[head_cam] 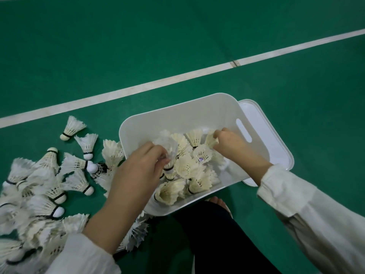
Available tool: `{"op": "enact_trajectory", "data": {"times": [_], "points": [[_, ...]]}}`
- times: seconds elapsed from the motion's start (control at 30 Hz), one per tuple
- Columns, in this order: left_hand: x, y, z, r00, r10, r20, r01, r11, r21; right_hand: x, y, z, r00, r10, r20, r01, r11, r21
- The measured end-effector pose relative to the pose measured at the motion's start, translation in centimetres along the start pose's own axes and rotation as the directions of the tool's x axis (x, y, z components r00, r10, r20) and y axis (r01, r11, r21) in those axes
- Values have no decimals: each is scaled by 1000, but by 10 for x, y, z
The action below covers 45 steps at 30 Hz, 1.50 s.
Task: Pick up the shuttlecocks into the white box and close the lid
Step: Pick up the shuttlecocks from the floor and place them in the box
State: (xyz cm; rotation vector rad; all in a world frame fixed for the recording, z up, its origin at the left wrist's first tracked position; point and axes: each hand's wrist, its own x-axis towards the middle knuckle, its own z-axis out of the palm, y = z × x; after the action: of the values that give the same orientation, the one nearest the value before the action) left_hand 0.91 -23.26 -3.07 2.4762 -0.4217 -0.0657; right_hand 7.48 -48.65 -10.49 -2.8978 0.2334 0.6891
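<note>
Shuttlecocks pinched by left hand, right hand, inside white box, lid alongside

We wear loose, cream long sleeves with wide cuffs. Our trousers are plain black.

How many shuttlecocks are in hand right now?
2. One shuttlecock, blurred, in the left hand over the box; another pinched by the right hand. More may hide under the palms.
</note>
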Motion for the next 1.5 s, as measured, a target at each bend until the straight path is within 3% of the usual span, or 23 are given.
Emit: {"op": "enact_trajectory", "data": {"times": [0.07,0.17,0.23,0.3,0.4,0.5,0.63,0.7,0.8,0.97,1.07,1.17,1.3,1.5], "points": [[0,1,2,1000,15,7,-15,1000,21,-18,-9,-11,995,-38,-90,48,992,119],[2,2,4,999,51,18,-52,998,25,-68,-34,-37,938,-209,-278,310,863,399],[3,6,6,996,85,37,-86,996,13,-101,-52,-46,880,-403,-251,474,729,494],[3,9,8,991,118,64,-119,993,8,-115,-65,-41,837,-518,-175,534,704,469],[2,7,7,980,171,104,-178,982,56,-110,-71,-29,867,-487,-111,492,794,358],[4,8,-7,983,161,85,-166,985,48,-96,-65,-29,866,-473,-165,501,822,271],[21,7,-29,990,113,82,-120,989,82,-60,-40,-40,925,-235,-298,314,915,254],[34,-1,-34,976,76,203,-109,982,155,-34,-26,-39,954,-141,-265,205,951,231],[42,-14,-39,892,9,452,-178,927,332,-6,-15,-33,991,-91,-96,109,971,212],[33,-32,-62,744,25,668,-431,781,451,0,-21,-27,985,-169,35,161,972,174],[25,-44,-84,722,30,691,-476,747,465,-13,-34,-41,971,-238,6,237,969,63],[12,-61,-103,779,-3,627,-373,802,467,-40,-62,-70,921,-388,-33,389,921,8],[-15,-96,-103,876,-87,475,-129,906,403,-75,-125,-91,815,-579,-2,576,811,-100],[-78,-152,-91,922,-260,286,174,940,293,-90,-228,-33,698,-699,154,716,687,-122]]}}
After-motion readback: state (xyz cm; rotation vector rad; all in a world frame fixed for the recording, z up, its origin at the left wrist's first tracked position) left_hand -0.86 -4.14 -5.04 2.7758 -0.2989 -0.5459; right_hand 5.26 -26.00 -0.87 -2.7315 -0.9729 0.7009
